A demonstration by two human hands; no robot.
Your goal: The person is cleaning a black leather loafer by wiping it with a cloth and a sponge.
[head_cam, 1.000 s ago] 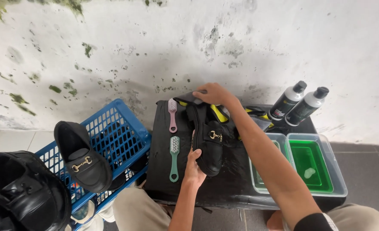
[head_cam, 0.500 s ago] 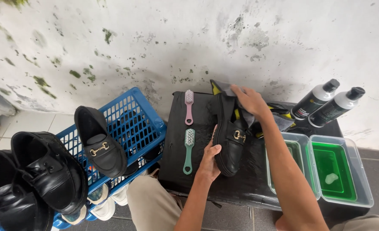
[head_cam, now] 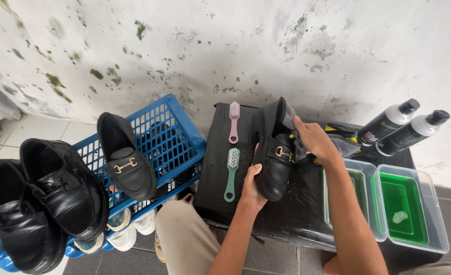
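Lying toe-near on the black tabletop (head_cam: 286, 214), a black loafer (head_cam: 275, 153) with a gold buckle is held by both hands — the left hand (head_cam: 251, 187) has its fingers wrapped around the toe, and the right hand (head_cam: 314, 142) presses a grey cloth (head_cam: 293, 133) against the upper, fingers closed on it. Just left lie a pink brush (head_cam: 233, 121) and a green brush (head_cam: 231, 173). Right — two clear tubs (head_cam: 388, 209) and two dark bottles (head_cam: 404, 127). Far left, a blue crate (head_cam: 169, 132) carries more black shoes (head_cam: 62, 188).
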